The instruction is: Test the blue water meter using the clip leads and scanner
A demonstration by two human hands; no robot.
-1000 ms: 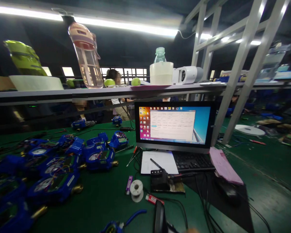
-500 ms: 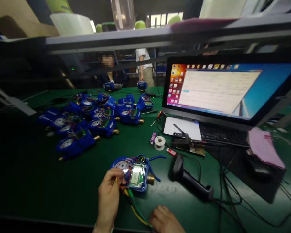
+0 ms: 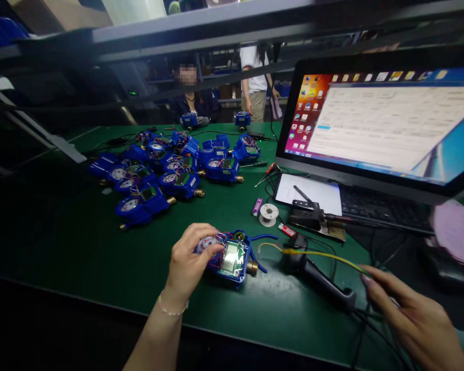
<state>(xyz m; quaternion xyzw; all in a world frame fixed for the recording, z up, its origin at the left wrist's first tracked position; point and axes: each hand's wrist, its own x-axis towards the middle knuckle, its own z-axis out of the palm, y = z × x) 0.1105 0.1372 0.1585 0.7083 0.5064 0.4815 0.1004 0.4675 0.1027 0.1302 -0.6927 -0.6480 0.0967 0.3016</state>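
Note:
My left hand (image 3: 191, 257) grips the left part of an opened blue meter (image 3: 232, 281), its thumb and fingers over the round dial side. Inside the meter's housing show a green circuit board, a small grey display and thin red and blue wires. A brass fitting (image 3: 251, 267) sticks out on its right, with blue cable ends (image 3: 263, 237) beside it. Off to the right, my right hand (image 3: 413, 309) pinches a yellow and green cable (image 3: 328, 254). That cable's thin free end reaches left over the black barcode scanner (image 3: 320, 283), apart from the meter.
Several blue meters (image 3: 181, 185) stand grouped at the left back. Near the middle lie a solder spool (image 3: 268, 214), a red box (image 3: 286, 230) and a soldering iron stand (image 3: 305, 216). A monitor (image 3: 382, 123) and keyboard (image 3: 382, 208) occupy the right. Two people are across the table.
My right hand has moved up and right with the cable, whose end has come away from the meter. My left hand has shifted from the wires onto the meter's left side.

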